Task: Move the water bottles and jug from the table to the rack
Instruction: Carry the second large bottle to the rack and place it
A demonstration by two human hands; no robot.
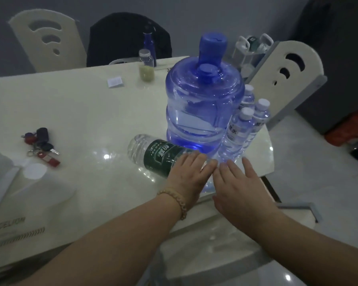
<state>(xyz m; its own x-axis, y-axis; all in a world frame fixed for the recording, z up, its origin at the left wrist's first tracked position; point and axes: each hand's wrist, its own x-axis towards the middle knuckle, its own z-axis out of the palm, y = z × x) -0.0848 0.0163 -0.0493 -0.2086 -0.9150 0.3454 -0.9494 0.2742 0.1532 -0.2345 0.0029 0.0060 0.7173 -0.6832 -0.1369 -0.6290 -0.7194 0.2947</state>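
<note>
— Which way does the fallen bottle point?

— The green-labelled bottle [159, 156] lies on its side on the white table [81, 112], long axis running from upper left to lower right, its base toward the keys [42, 145] and its neck end hidden beneath the left hand [186, 174].

— And the hands?

— Both are flat, fingers extended and slightly spread, gripping nothing. The left hand, with a beaded bracelet [179, 200] at the wrist, rests over the bottle's near end. The right hand [241, 187] lies just beside it near the table's edge, fingertips almost meeting the left's.

— Where is the jug?

— The blue jug [203, 104] stands upright just beyond the hands, capped, translucent, partly filled. Three small clear bottles [237, 133] with white caps stand upright touching its right side, just past the right fingertips.
</note>
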